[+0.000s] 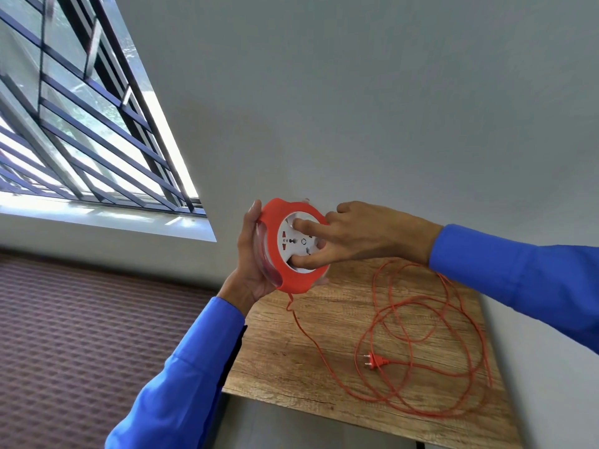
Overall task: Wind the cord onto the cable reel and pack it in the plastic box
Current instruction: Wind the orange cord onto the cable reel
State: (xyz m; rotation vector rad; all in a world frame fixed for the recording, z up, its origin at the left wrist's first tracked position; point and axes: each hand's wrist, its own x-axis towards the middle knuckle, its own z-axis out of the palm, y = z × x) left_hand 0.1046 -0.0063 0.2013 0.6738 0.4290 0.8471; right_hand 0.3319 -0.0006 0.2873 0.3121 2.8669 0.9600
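My left hand (251, 270) grips the cable reel (293, 246) above the tabletop's (324, 351) far-left corner while my right hand's (356, 236) fingers (308, 225) press its white face, the cord (421, 351) trailing loose.

Head view: worn on the person's head, tilted, facing forward and down.
Nearness: close above both hands; wooden table (340, 345) just beyond.
Shared: single view only.
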